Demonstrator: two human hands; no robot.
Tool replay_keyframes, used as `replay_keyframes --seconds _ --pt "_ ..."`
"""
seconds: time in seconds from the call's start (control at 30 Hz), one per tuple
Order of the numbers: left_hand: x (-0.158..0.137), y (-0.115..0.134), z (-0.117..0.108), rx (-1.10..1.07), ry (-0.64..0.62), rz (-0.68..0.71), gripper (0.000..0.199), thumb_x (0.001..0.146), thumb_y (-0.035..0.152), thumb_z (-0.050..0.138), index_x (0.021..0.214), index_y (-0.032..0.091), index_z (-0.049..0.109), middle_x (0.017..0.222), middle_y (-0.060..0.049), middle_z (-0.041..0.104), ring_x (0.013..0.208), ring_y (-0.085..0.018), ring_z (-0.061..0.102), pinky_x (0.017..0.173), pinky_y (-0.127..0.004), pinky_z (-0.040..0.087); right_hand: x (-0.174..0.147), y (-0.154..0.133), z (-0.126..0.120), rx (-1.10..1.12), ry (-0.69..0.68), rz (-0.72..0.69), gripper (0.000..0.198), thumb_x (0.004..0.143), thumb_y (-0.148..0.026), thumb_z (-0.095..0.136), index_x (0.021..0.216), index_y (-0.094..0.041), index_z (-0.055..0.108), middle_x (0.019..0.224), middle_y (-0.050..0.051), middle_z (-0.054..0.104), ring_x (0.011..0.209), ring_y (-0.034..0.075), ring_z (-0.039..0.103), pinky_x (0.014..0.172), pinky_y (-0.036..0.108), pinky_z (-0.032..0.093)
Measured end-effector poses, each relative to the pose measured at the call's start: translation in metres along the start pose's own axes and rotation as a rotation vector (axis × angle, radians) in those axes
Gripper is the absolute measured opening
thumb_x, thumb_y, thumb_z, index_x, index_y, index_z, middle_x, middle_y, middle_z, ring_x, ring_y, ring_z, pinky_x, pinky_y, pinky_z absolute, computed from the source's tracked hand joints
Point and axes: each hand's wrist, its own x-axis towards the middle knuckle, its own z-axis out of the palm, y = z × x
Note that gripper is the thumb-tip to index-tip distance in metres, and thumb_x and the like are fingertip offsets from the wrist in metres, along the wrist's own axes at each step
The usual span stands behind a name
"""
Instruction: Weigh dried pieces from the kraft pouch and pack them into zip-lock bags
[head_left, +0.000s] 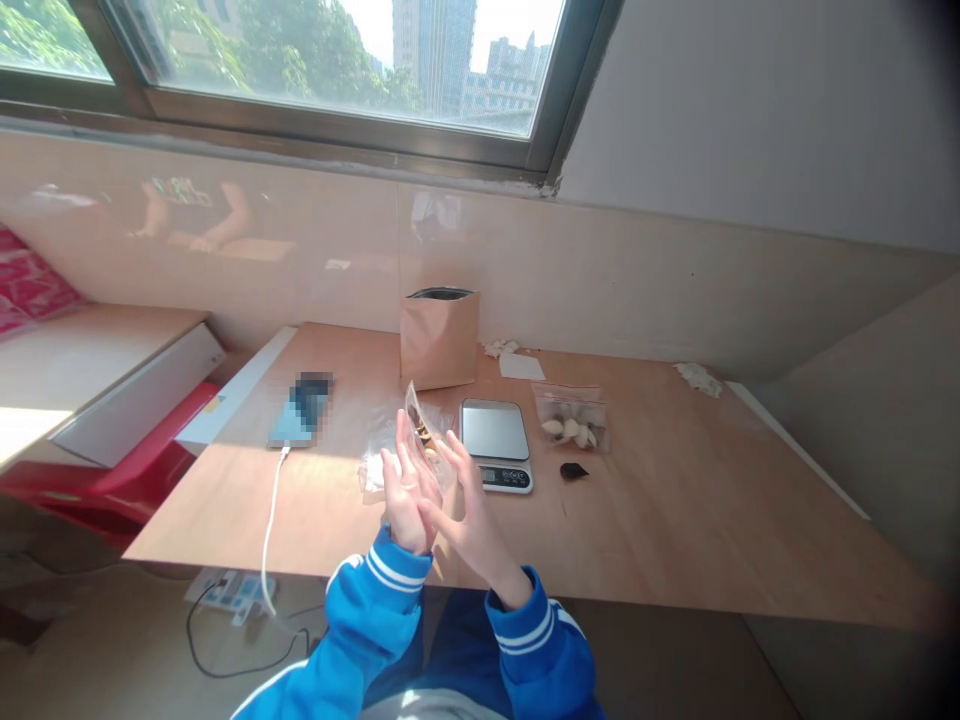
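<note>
A clear bag [424,432] with small pieces inside stands tilted above the counter [660,530], between the person's left hand [409,498] and right hand [471,522], just left of the digital scale [495,432]. The right grip is spread, thumb apart from the fingers, whose tips are at the bag's side; whether the left grip is closed on it I cannot tell. Beyond stands a brown pouch [439,342], and right of the scale lie a zip bag of white pieces [573,432] and a dark piece [574,471].
</note>
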Motion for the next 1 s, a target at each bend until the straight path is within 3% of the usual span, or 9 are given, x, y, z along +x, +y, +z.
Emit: replay_keyframes --seconds 0.13,0.27,0.33,0.43,0.57,0.67,0.77,0.87,1.0 --pt "-0.004 -0.01 -0.01 -0.037 -0.163 -0.056 0.06 0.091 0.063 0.023 0.142 0.036 0.043 0.154 0.002 0.036 0.143 -0.019 0.031 0.118 -0.036 0.03 0.002 0.002 0.004 0.04 0.092 0.099 0.043 0.096 -0.038 0.043 0.138 -0.028 0.047 0.145 0.007 0.047 0.137 0.024 0.04 0.115 0.048 0.034" --pt "0.006 -0.013 -0.029 0.258 0.041 0.102 0.051 0.091 0.047 0.048 0.14 0.037 0.04 0.158 0.004 0.026 0.147 -0.015 0.016 0.121 -0.032 0.019 0.003 -0.003 -0.011 0.187 0.128 0.16 0.044 0.1 -0.04 0.03 0.14 -0.026 0.041 0.14 0.007 0.053 0.13 0.022 0.049 0.109 0.045 0.043" --pt "0.015 -0.008 -0.039 0.311 0.106 0.111 0.058 0.088 0.046 0.055 0.141 0.031 0.036 0.156 -0.004 0.03 0.145 -0.019 0.024 0.119 -0.036 0.022 0.002 -0.005 -0.017 0.319 0.107 0.21 0.041 0.1 -0.044 0.03 0.134 -0.024 0.043 0.135 0.01 0.058 0.124 0.022 0.055 0.106 0.046 0.045" --pt "0.026 0.002 -0.051 0.233 -0.002 0.014 0.063 0.085 0.049 0.059 0.137 0.024 0.033 0.137 -0.014 0.054 0.124 -0.024 0.055 0.109 -0.046 0.038 0.0 -0.006 -0.017 0.571 0.129 0.274 0.032 0.097 -0.051 0.037 0.113 -0.025 0.047 0.127 0.011 0.064 0.115 0.023 0.062 0.1 0.048 0.049" --pt "0.026 0.001 -0.06 0.232 -0.119 0.059 0.054 0.084 0.061 0.051 0.119 0.019 0.056 0.123 -0.013 0.064 0.113 -0.028 0.061 0.096 -0.044 0.047 0.004 -0.009 -0.003 0.846 0.352 0.327 0.025 0.09 -0.05 0.054 0.088 -0.026 0.046 0.118 0.004 0.069 0.116 0.022 0.061 0.1 0.045 0.047" --pt "0.026 -0.007 -0.062 0.322 -0.092 0.135 0.05 0.079 0.062 0.058 0.091 0.015 0.068 0.095 -0.011 0.071 0.092 -0.025 0.066 0.083 -0.036 0.052 0.007 -0.01 0.0 0.982 0.437 0.367 0.027 0.085 -0.047 0.062 0.082 -0.026 0.047 0.114 0.002 0.07 0.116 0.022 0.06 0.1 0.043 0.046" --pt "0.03 -0.012 -0.065 0.367 0.01 0.211 0.045 0.078 0.061 0.061 0.069 0.016 0.062 0.067 -0.003 0.064 0.064 -0.014 0.059 0.063 -0.025 0.048 0.011 -0.002 -0.009 0.895 0.426 0.368 0.026 0.082 -0.044 0.066 0.078 -0.025 0.05 0.105 0.002 0.072 0.107 0.022 0.064 0.093 0.04 0.048" --pt "0.035 -0.008 -0.07 0.444 0.002 0.285 0.039 0.083 0.056 0.059 0.077 0.018 0.063 0.061 0.003 0.056 0.05 -0.008 0.047 0.049 -0.02 0.039 0.016 0.01 -0.023 0.578 0.397 0.33 0.025 0.08 -0.043 0.069 0.073 -0.022 0.056 0.086 0.002 0.072 0.09 0.02 0.067 0.085 0.035 0.049" --pt "0.04 -0.004 -0.081 0.571 -0.012 0.392 0.038 0.084 0.056 0.057 0.088 0.02 0.068 0.062 0.003 0.058 0.053 -0.009 0.051 0.052 -0.019 0.041 0.025 0.018 -0.024 0.327 0.386 0.254 0.024 0.082 -0.043 0.066 0.078 -0.02 0.063 0.086 0.004 0.072 0.087 0.02 0.066 0.083 0.033 0.048"
